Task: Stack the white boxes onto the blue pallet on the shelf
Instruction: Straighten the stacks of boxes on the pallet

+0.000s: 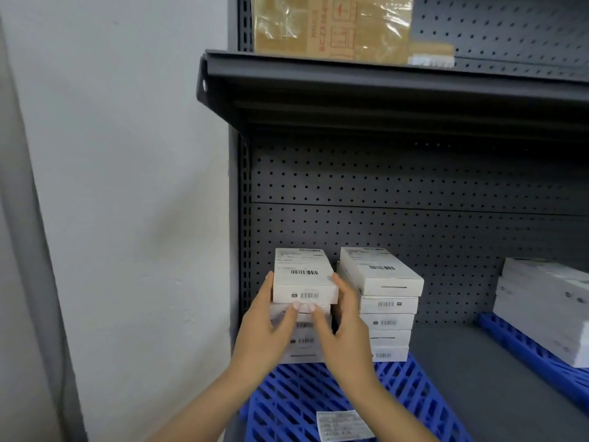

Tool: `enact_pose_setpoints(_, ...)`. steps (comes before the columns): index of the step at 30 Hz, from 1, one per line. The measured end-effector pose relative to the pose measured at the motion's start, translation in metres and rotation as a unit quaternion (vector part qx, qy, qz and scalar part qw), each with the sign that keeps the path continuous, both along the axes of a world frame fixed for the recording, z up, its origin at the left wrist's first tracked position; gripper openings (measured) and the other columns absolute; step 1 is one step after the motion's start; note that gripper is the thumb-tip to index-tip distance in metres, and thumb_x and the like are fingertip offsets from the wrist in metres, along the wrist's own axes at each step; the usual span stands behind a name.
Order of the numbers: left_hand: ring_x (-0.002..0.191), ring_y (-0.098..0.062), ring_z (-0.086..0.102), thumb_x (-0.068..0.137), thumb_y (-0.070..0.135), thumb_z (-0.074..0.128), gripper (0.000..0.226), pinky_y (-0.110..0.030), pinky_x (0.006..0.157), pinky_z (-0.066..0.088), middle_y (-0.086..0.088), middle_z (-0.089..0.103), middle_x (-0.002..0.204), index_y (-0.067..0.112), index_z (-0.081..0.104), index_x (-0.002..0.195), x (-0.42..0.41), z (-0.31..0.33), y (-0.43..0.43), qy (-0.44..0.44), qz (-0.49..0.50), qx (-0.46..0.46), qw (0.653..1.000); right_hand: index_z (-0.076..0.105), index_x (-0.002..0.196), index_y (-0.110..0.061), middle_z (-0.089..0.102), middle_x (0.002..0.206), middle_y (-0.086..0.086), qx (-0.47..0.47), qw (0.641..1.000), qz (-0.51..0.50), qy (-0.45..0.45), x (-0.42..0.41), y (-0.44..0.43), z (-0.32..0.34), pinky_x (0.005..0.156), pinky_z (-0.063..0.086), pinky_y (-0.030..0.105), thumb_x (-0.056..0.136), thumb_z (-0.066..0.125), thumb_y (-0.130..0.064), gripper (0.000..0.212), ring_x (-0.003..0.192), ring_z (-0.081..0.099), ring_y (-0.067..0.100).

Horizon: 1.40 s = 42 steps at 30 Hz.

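Dark grey pegboard [414, 186] backs the shelf [478, 362], and on the blue pallet [296, 397] at your 11 o'clock stand two piles of white boxes. You have the top box [302, 275] of the left stack [304, 341] between both hands. Your left hand [264, 323] has its thumb on the 9 o'clock side, your right hand [347, 330] has its thumb on the 3 o'clock side, and the fingertips of both curl up to the lower front edge. Its long axis runs away from you toward 12 o'clock, short end facing you, and it overhangs the box beneath slightly toward 3 o'clock, close to the right stack [387, 323]. I'd judge a small nudge toward 9 o'clock would square it. Whether it has fully settled, I cannot tell. Barcodes show on its top label and front end, but the print is too small to read, as are the red markings on the carton [318, 23] overhead and the paper label [342, 424] at 6 o'clock.
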<state>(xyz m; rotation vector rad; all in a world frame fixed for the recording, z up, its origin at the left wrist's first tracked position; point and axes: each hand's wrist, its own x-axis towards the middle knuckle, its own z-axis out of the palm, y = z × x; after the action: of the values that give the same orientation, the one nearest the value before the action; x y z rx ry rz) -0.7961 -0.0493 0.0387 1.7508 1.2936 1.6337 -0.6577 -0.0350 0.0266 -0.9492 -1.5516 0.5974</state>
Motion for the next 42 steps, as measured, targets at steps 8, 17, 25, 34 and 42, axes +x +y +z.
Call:
enact_pose_setpoints(8,0.136,-0.001,0.034,0.096,0.03,0.049,0.058,-0.038,0.111,0.038,0.016,0.039,0.147,0.036,0.023,0.148,-0.001,-0.011,0.02,0.05,0.019,-0.015,0.998,0.032,0.134,-0.039,0.055,0.109,-0.028,-0.007,1.0,0.006,-0.018,0.005,0.012,0.01,0.079,0.05,0.01,0.096,0.056,-0.025,0.047,0.096,0.059,-0.012)
enact_pose_setpoints(17,0.125,0.011,0.042,0.094,0.028,0.055,0.064,-0.012,0.102,0.037,0.025,0.045,0.139,0.034,0.021,0.148,-0.006,-0.022,0.021,0.032,-0.053,-0.07,0.996,0.017,0.149,-0.037,0.037,0.141,-0.031,-0.05,0.997,0.046,-0.035,0.007,0.016,-0.004,0.099,0.038,0.008,0.1,0.046,-0.029,0.058,0.124,0.039,-0.015)
enact_pose_setpoints(25,0.11,0.017,0.05,0.094,0.021,0.057,0.049,-0.004,0.091,0.041,0.028,0.055,0.123,0.04,0.035,0.132,-0.005,-0.029,0.021,-0.011,-0.076,-0.109,0.991,0.014,0.144,-0.04,0.036,0.135,-0.033,-0.119,0.991,0.046,-0.04,0.007,0.017,-0.016,0.101,0.036,0.014,0.099,0.042,-0.039,0.053,0.122,0.04,-0.01)
enact_pose_setpoints(34,0.11,0.015,0.051,0.081,0.01,0.061,0.073,-0.01,0.09,0.042,0.024,0.054,0.126,0.039,0.028,0.138,-0.011,-0.049,0.035,-0.013,-0.14,-0.181,0.973,0.031,0.144,-0.033,0.046,0.132,-0.015,-0.242,0.967,0.068,-0.03,0.008,0.016,-0.017,0.096,0.031,0.022,0.103,0.035,-0.036,0.041,0.112,0.041,0.001)
enact_pose_setpoints(42,0.13,-0.01,0.046,0.073,0.075,0.054,0.082,-0.043,0.11,0.035,0.011,0.045,0.145,0.042,0.029,0.144,-0.014,-0.009,0.059,-0.19,-0.169,-0.174,0.951,0.015,0.151,-0.039,0.029,0.146,-0.024,-0.202,0.974,0.089,0.051,0.01,0.016,0.005,0.109,0.026,0.027,0.101,0.039,-0.026,0.057,0.132,0.03,0.0)
